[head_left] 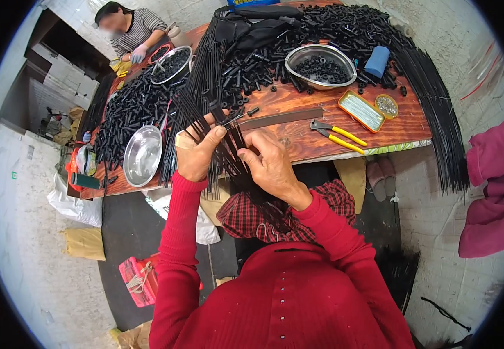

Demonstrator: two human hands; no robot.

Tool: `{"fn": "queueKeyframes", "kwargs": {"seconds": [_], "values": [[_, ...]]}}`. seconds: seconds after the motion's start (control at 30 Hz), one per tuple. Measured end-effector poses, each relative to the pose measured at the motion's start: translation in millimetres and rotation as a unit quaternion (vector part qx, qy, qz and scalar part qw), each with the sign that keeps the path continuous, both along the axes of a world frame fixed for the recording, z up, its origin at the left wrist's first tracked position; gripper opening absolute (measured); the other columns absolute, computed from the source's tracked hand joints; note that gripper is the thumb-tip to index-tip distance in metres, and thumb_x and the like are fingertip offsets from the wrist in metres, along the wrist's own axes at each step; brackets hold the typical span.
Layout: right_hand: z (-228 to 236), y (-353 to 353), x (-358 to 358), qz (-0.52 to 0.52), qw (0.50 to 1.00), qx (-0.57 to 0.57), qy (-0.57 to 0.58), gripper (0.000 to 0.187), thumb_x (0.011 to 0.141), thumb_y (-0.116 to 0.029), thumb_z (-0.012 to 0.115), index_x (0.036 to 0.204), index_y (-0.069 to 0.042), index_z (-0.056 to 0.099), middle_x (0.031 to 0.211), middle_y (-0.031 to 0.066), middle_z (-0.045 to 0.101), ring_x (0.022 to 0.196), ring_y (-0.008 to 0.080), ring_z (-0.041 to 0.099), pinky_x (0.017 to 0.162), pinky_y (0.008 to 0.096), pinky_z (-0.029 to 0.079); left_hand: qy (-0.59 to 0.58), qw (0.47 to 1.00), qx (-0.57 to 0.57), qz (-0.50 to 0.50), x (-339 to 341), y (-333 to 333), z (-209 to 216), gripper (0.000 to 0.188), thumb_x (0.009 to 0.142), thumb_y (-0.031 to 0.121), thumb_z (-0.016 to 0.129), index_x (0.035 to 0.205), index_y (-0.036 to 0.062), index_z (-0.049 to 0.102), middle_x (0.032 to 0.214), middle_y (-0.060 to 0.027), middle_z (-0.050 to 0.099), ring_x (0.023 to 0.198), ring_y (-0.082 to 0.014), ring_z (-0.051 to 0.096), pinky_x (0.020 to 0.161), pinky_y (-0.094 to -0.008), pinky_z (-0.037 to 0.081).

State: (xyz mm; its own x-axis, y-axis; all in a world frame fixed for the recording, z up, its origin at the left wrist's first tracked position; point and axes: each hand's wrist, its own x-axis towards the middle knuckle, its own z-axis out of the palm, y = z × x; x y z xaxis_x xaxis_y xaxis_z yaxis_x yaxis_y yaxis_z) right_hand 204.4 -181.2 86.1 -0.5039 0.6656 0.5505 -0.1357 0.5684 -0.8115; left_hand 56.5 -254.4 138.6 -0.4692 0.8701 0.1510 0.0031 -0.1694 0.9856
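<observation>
Red knit sweater (282,273) fills the near ground; beyond it a red-and-black checked cloth (240,215) covers the lap, probably guarding clothes from the dark stems.

Thin black rods (227,164) slant between the hands, in front of the counter (295,138), lower ends over the cloth; the lap likely takes some of their weight. Left hand (198,150) grips the upper part, thumb pressed against fingers, apparently keeping the bunch together. Right hand (272,168) is curled, thumb to forefinger, at the rods' right side; how many it pinches, cannot tell.

Yellow-handled pliers (345,139) lie with grips toward the near edge, seemingly for easy pickup by the right hand. Steel bowl (317,86) corrals small black parts, presumably against rolling. Orange-rimmed tray (341,101) keeps pale slender pieces lying side by side. More rods (441,125) hang over the counter's right end, perhaps too long to lie flat.
</observation>
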Motion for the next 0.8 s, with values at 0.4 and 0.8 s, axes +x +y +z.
{"fn": "queueKeyframes", "kwargs": {"seconds": [0.4,0.8], "values": [[13,1,-8,-0.049,0.998,0.013,0.025,0.015,0.08,-0.006,0.07,0.079,0.0,0.056,0.066,0.0082,0.059,0.055,0.017,0.056,0.049,0.0291,0.042,0.009,1.0,-0.004,0.0,6,-2,1,0.031,0.085,0.0,0.065,0.115,-0.0051,0.062,0.103,-0.008,0.068,0.09,-0.0112,0.062,0.082,-0.0246,0.051],[5,7,-7,0.015,0.996,-0.09,0.013,0.016,0.081,-0.009,0.072,0.078,0.0,0.059,0.065,0.0038,0.057,0.056,0.0071,0.051,0.049,0.0267,0.04,0.013,1.0,0.009,0.025,6,-2,-3,0.032,0.083,0.0,0.067,0.114,-0.0053,0.063,0.105,-0.0089,0.067,0.089,-0.0115,0.063,0.083,-0.0254,0.051]]}}
